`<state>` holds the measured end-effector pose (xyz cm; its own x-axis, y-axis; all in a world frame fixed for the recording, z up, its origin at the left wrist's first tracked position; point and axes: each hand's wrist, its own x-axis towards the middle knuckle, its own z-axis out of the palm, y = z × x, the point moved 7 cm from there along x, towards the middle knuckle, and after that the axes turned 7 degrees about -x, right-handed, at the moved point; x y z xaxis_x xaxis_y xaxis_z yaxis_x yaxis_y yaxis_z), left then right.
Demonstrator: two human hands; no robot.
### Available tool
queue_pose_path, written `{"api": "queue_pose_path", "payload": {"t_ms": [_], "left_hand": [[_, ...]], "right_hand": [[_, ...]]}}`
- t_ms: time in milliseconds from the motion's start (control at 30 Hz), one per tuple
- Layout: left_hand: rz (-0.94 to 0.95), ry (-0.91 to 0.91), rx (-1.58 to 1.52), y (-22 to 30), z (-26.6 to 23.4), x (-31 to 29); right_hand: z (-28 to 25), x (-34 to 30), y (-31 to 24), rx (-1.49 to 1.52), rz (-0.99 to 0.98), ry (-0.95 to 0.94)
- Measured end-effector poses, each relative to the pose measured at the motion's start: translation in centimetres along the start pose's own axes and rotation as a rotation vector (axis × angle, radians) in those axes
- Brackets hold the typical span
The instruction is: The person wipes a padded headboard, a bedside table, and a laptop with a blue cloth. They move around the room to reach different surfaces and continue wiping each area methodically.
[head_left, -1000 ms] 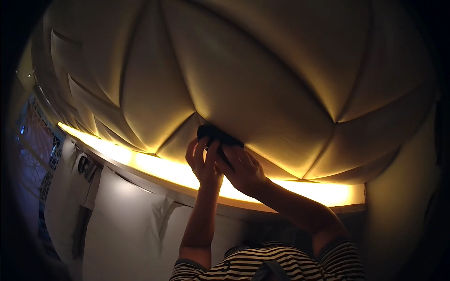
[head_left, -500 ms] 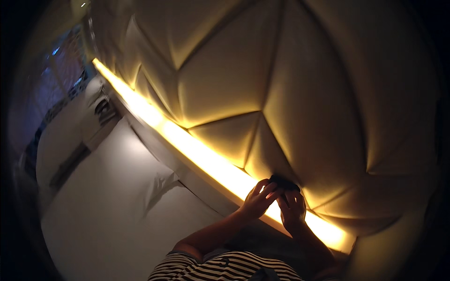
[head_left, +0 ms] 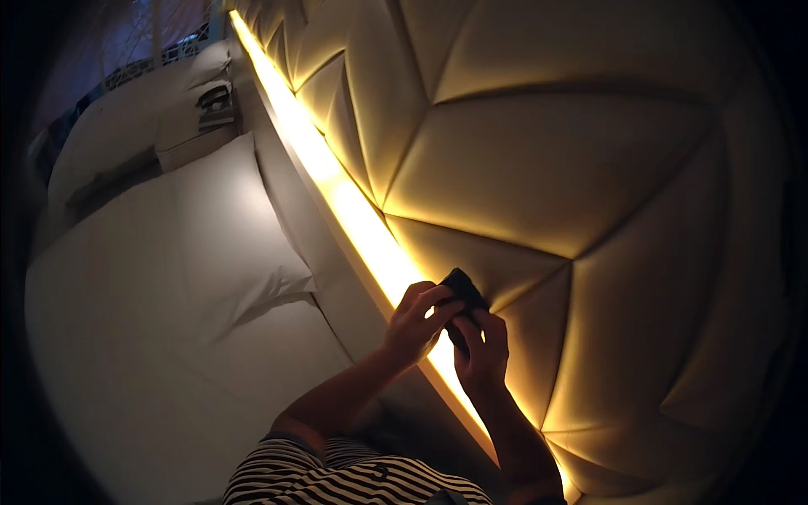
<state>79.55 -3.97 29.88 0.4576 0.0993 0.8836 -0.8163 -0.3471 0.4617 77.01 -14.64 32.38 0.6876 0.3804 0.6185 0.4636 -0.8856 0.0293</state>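
Both hands hold a small dark cloth (head_left: 463,292), bunched or folded, just above the glowing light strip (head_left: 358,210). My left hand (head_left: 411,324) grips its left side with bent fingers. The fingers of my right hand (head_left: 483,347) are curled around its lower right part. Behind the cloth rises a padded wall panel (head_left: 505,177) with angular seams, lit along its lower edge. Whether the cloth touches the panel, I cannot tell.
To the left lies a bed with white bedding (head_left: 143,286), its corner (head_left: 278,290) rumpled near the strip's ledge. Farther off stand a second white bed (head_left: 118,126) and a small stand (head_left: 198,147) with dark items on it. A curtained window (head_left: 151,38) is at the far left.
The view has turned, so the strip runs more steeply and the beds show more. My hands have come away from the panel's lower seam, and the cloth is now tilted more upright between them.
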Motion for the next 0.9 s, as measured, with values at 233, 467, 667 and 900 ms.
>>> {"api": "queue_pose_path", "payload": {"t_ms": [233, 467, 667, 900], "left_hand": [[-0.135, -0.382, 0.377, -6.2, -1.7, -3.4], [-0.182, -0.330, 0.465, -13.5, -3.8, -0.7], [-0.164, -0.341, 0.675, -22.1, -6.2, 4.3], [-0.322, -0.469, 0.566, -29.2, -6.2, 7.9]], "right_hand": [[8.7, -0.6, -2.6, -0.071, -0.037, -0.245], [13.8, 5.2, -4.7, 0.002, -0.094, -0.252], [21.5, 13.2, -5.2, 0.165, -0.140, -0.151], [24.5, 19.1, -4.7, 0.410, -0.042, -0.057]]}}
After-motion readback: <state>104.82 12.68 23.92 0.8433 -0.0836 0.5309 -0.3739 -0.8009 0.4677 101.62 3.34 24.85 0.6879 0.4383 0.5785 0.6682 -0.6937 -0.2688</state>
